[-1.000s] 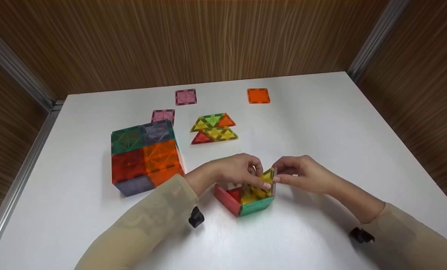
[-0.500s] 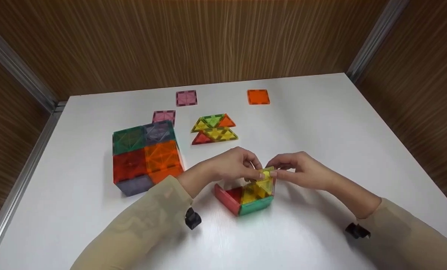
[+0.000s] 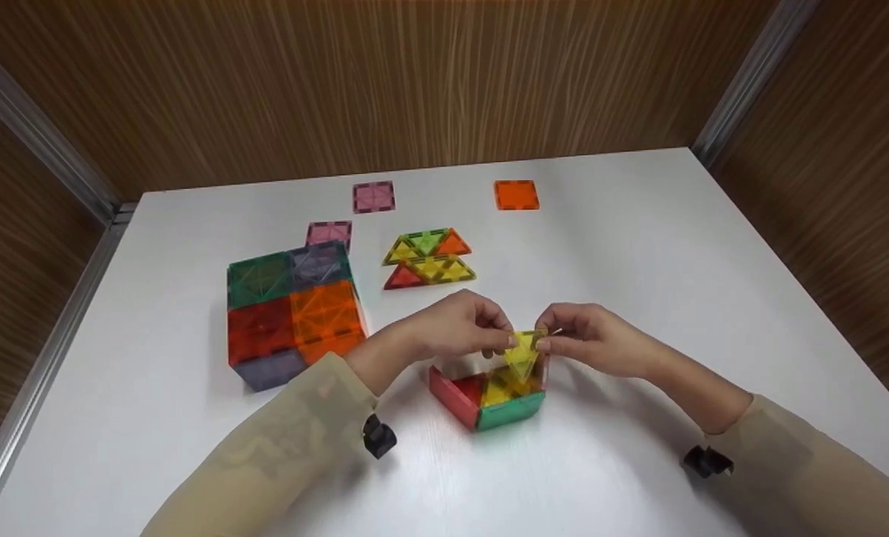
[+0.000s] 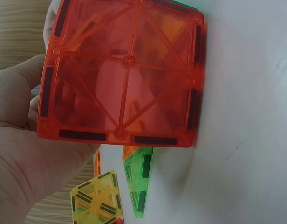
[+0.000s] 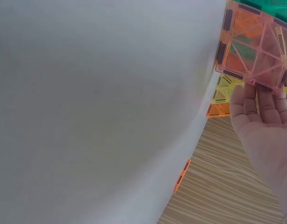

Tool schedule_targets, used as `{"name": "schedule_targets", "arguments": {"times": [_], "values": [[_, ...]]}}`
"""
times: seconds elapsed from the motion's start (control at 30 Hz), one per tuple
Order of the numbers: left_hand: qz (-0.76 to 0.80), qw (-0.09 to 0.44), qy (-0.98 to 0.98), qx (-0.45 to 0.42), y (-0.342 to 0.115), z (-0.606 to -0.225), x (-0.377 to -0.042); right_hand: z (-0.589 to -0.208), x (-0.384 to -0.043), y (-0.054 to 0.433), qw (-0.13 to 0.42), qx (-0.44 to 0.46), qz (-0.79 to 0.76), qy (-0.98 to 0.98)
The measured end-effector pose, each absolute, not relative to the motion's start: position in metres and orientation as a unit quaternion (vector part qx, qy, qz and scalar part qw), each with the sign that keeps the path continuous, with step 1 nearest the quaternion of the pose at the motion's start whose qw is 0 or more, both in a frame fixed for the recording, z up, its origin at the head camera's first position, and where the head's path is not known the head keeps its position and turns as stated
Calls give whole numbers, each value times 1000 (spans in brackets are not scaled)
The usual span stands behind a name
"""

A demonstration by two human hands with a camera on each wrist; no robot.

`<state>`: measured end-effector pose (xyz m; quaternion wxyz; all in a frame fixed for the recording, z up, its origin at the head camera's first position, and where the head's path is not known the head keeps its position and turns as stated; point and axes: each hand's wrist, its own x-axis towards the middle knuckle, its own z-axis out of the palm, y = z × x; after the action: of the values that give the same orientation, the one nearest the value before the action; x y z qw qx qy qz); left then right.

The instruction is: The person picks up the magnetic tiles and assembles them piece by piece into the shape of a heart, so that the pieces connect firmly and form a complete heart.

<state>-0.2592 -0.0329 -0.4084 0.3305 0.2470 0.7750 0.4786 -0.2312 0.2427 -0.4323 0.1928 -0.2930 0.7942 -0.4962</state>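
In the head view a yellow triangle magnetic tile (image 3: 522, 356) is held point-down. My left hand (image 3: 459, 326) pinches its upper left corner, and my right hand (image 3: 601, 339) pinches the upper right one. Just below lies an open tile structure: a red square tile (image 3: 453, 399) stands at its left, a green tile (image 3: 511, 412) at its front, a pink tile (image 3: 544, 369) at its right. Red and yellow triangles lie inside. The left wrist view has the red square tile (image 4: 157, 107) covering my left fingers; in the right wrist view the pink tile (image 5: 246, 51) partly covers my right fingers.
A block of coloured square tiles (image 3: 262, 328) stands to the left. Behind the hands lie joined triangle tiles (image 3: 429, 270). Farther back are two pink square tiles (image 3: 374, 198) and an orange square tile (image 3: 517, 195). Wood-patterned panels (image 3: 429, 82) bound the white table.
The yellow triangle has come away from beside the pink tile and turned point-down to face the head camera. My left hand has risen slightly; both hands now grip its upper corners.
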Motion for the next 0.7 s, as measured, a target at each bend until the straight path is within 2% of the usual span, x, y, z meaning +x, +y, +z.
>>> {"name": "schedule_targets", "arguments": {"times": [0.13, 0.37, 0.7], "values": [[501, 317, 770, 236, -35, -406, -260, -430, -232, 242, 189, -288, -509, 789], [538, 278, 769, 205, -36, -398, -263, -419, -240, 235, 149, -284, -524, 789], [590, 190, 765, 177, -45, -399, -270, -415, -259, 227, 113, -241, -545, 795]]}}
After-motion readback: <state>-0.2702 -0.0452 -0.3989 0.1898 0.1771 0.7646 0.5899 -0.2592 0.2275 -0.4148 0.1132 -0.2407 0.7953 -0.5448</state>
